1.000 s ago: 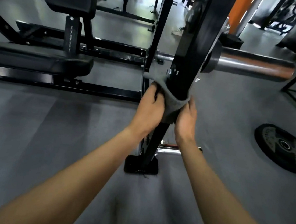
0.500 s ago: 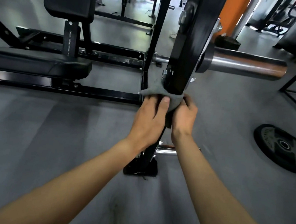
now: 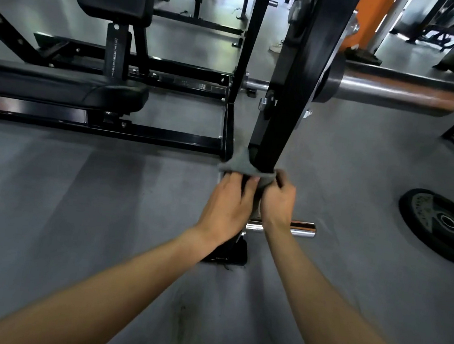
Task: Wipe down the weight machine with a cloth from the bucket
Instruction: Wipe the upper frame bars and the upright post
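A grey cloth (image 3: pixel 239 165) is wrapped around the black upright post (image 3: pixel 292 94) of the weight machine, low on the post. My left hand (image 3: pixel 226 205) grips the cloth on the post's left side. My right hand (image 3: pixel 278 201) grips the cloth's other end on the right side. The two hands sit close together, just above the post's foot (image 3: pixel 228 253). No bucket is in view.
A chrome peg (image 3: pixel 302 229) sticks out to the right behind my right wrist. The thick barbell sleeve (image 3: pixel 397 90) juts right higher up. A weight plate (image 3: pixel 443 225) lies on the grey floor at right. The black padded bench (image 3: pixel 61 88) and frame stand at left.
Both hands have slid the cloth down the upright post, from near the bolts to a lower spot close to the chrome peg.
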Available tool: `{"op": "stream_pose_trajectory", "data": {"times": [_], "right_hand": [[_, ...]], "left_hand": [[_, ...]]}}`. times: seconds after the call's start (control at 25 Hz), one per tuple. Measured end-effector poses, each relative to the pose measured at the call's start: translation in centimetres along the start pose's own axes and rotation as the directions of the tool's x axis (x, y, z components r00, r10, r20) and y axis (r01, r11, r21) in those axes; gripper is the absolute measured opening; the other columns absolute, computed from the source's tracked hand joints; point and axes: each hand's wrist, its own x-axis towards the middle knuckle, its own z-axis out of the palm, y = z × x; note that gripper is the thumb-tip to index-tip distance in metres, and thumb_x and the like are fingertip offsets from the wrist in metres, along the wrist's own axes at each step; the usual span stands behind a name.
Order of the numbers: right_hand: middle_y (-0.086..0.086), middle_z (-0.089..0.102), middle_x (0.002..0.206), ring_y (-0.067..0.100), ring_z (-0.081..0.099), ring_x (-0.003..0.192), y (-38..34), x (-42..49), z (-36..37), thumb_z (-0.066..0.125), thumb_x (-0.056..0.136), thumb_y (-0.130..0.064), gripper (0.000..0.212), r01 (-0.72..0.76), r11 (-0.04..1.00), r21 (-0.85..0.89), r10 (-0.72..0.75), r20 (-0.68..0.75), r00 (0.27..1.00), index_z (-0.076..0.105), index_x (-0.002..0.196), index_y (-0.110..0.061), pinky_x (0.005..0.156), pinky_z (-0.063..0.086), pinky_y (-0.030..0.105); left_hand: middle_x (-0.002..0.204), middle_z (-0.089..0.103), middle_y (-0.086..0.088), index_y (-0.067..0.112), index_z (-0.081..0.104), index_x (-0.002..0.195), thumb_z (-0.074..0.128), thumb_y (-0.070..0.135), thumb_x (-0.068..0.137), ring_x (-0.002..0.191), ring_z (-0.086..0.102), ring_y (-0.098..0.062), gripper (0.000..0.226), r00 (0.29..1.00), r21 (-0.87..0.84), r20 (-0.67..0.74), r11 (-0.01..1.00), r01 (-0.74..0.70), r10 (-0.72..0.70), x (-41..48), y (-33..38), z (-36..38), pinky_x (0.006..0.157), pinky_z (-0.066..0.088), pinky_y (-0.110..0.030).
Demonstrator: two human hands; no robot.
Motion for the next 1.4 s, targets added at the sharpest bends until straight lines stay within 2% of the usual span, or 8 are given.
{"op": "stream_pose_trajectory", "data": {"times": [0.2,0.4,0.6,0.72,0.84,1.0,1.2,1.4], "right_hand": [[-0.001,0.075,0.085,0.017,0.068,0.087,0.4,0.9,0.1,0.053,0.083,-0.017,0.021,0.018,1.0,0.01,-0.018,0.014,1.0,0.071,0.084,-0.026,0.086,0.057,0.044],[0.008,0.074,0.09,0.031,0.068,0.09,3.1,-0.5,-0.6,0.049,0.085,0.002,0.028,0.08,0.907,-0.414,-0.043,0.097,0.994,0.064,0.088,-0.022,0.075,0.053,0.04],[0.003,0.069,0.086,0.023,0.064,0.082,0.8,-0.7,-0.3,0.046,0.089,0.001,0.028,0.259,0.92,-0.294,-0.273,-0.009,0.962,0.056,0.094,-0.025,0.069,0.049,0.035],[0.008,0.068,0.093,0.032,0.064,0.089,2.3,-1.0,-0.6,0.043,0.095,-0.005,0.02,0.167,0.891,-0.422,-0.146,0.081,0.986,0.052,0.097,-0.022,0.073,0.05,0.041],[0.015,0.068,0.101,0.038,0.064,0.095,4.0,-1.7,-1.2,0.043,0.094,-0.004,0.019,0.159,0.801,-0.576,-0.067,0.178,0.982,0.052,0.102,-0.019,0.075,0.047,0.039],[0.005,0.06,0.093,0.029,0.059,0.086,2.8,-1.5,-1.0,0.042,0.085,0.006,0.032,0.289,0.838,-0.464,-0.247,0.149,0.957,0.043,0.097,-0.024,0.072,0.044,0.038],[-0.002,0.054,0.091,0.019,0.053,0.082,3.7,-2.9,-1.5,0.045,0.088,0.001,0.03,0.339,0.854,-0.395,-0.284,0.193,0.939,0.041,0.1,-0.026,0.069,0.037,0.032],[-0.012,0.05,0.083,0.008,0.049,0.072,3.7,-2.6,-2.2,0.062,0.088,-0.015,0.026,0.407,0.811,-0.421,-0.338,0.231,0.912,0.04,0.097,-0.025,0.062,0.035,0.022]], "left_hand": [[0.131,0.063,-0.017,0.008,0.054,0.135,0.043,0.039,0.108,0.12,0.06,-0.034,0.043,0.999,0.119,0.033,0.993,-0.019,0.015,0.0,-1.6,0.4,0.097,0.05,-0.04],[0.119,0.071,-0.008,0.008,0.063,0.12,0.06,0.026,0.102,0.11,0.067,-0.022,0.025,0.984,0.038,0.106,0.99,0.137,-0.141,-0.8,-4.0,0.4,0.092,0.054,-0.034],[0.112,0.073,0.005,0.015,0.067,0.12,0.06,0.027,0.095,0.105,0.067,-0.002,0.028,0.996,-0.074,0.084,0.996,0.039,-0.033,0.7,-3.2,-1.1,0.091,0.056,-0.027],[0.122,0.068,0.004,0.018,0.062,0.13,0.048,0.029,0.099,0.106,0.063,0.002,0.036,0.956,-0.114,0.219,0.968,0.222,-0.193,0.1,-4.2,-0.6,0.098,0.052,-0.026],[0.117,0.066,0.007,0.016,0.057,0.136,0.043,0.017,0.105,0.089,0.059,0.012,0.034,0.898,-0.134,0.293,0.916,0.379,-0.329,-0.4,-4.7,-0.2,0.075,0.046,-0.005],[0.097,0.068,-0.001,0.012,0.061,0.106,0.039,0.003,0.103,0.084,0.067,0.002,0.024,0.927,-0.42,0.154,0.827,0.375,-0.342,2.6,-3.7,-0.6,0.073,0.051,-0.012],[0.092,0.069,-0.009,-0.004,0.063,0.117,0.038,0.007,0.103,0.087,0.067,-0.016,0.03,0.966,-0.715,0.119,0.656,0.243,-0.228,6.7,-0.9,-0.2,0.08,0.056,-0.031],[0.088,0.06,-0.015,0.004,0.062,0.092,0.039,0.018,0.105,0.083,0.058,-0.023,0.029,0.939,-0.608,0.135,0.722,0.332,-0.318,8.6,-2.4,1.0,0.075,0.049,-0.035]]}}
